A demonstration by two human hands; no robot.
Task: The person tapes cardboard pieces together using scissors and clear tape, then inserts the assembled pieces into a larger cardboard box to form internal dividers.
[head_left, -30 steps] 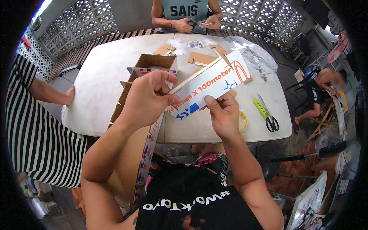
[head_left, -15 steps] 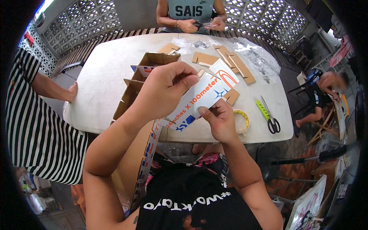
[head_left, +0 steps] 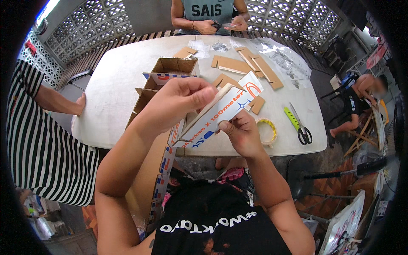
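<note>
I hold a long cardboard strip (head_left: 229,107), white printed side up, over the near edge of the white table (head_left: 110,89). My left hand (head_left: 176,104) pinches its upper edge with thumb and fingers. My right hand (head_left: 242,131) grips its lower edge from below. An open brown cardboard box (head_left: 168,70) stands on the table just behind my left hand, and one long flap of it hangs down past the table edge toward my lap.
Cut cardboard pieces (head_left: 244,63) lie at the far middle. A roll of clear tape (head_left: 268,131) and green-handled scissors (head_left: 296,124) lie at the near right. Clear plastic bags (head_left: 280,57) sit far right. A person in stripes (head_left: 46,144) stands left; another person (head_left: 208,15) works opposite.
The strip has come closer to me and tilted more on edge. My left hand slid along its top edge, and my right hand shifted under its lower end.
</note>
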